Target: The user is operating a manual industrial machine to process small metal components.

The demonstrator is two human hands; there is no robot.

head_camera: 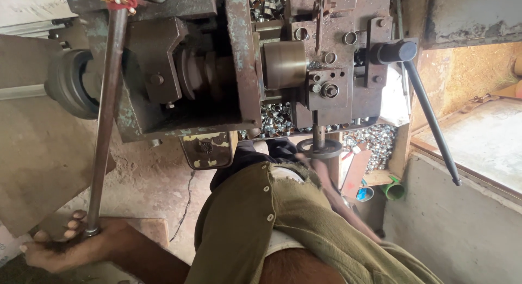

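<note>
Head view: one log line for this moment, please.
left hand: grips long lever rod at lower end | right hand: blurred, at small handwheel | machine: rusty | metal rings: heaped beneath

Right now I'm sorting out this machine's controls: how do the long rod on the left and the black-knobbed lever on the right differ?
The long rod is rusty brown, thick and near upright; the lever is dark, thinner and slants down to the right. The left hand grips the rod's lower end; nothing touches the lever. Both are straight metal bars on the machine.

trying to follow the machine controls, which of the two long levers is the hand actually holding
The rusty brown rod on the left: the left hand grips its lower end. The dark lever on the right hangs free, untouched.
</note>
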